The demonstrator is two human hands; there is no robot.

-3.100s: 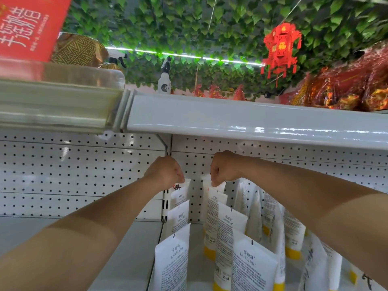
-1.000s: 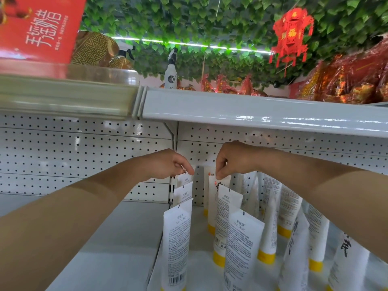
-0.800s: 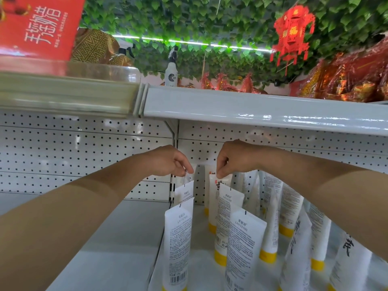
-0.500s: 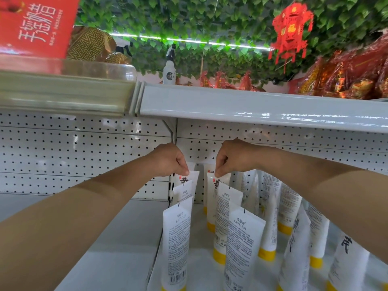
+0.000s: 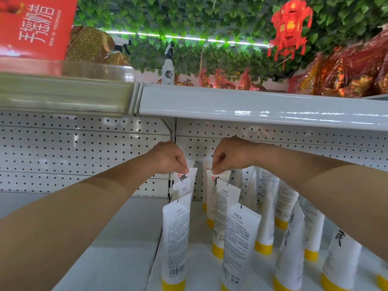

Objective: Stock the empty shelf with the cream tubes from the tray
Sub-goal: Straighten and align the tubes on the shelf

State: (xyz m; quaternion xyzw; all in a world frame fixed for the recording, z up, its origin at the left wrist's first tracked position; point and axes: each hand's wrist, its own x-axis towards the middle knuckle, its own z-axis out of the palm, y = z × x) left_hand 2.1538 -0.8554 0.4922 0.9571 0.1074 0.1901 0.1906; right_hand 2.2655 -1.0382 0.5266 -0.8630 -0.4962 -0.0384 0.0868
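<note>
White cream tubes with yellow caps stand cap-down in rows on the white shelf (image 5: pixel 201 269). My left hand (image 5: pixel 170 158) pinches the crimped top of a tube (image 5: pixel 185 177) far back in the left row. My right hand (image 5: pixel 228 154) pinches the top of a tube (image 5: pixel 212 181) far back in the neighbouring row. Both tubes stand upright close to the pegboard back wall. Nearer tubes (image 5: pixel 176 242) (image 5: pixel 239 244) stand in front of them. No tray shows in this view.
The upper shelf's edge (image 5: pixel 252 106) hangs just above my hands. Left of the tube rows lies bare shelf (image 5: pixel 94 259). More tubes (image 5: pixel 291 248) fill the right side. A spray bottle (image 5: pixel 168 66), red packages and a red box sit on top.
Both hands stayed at the back of the shelf. The two pinched tubes have turned, so black characters now show on their fronts.
</note>
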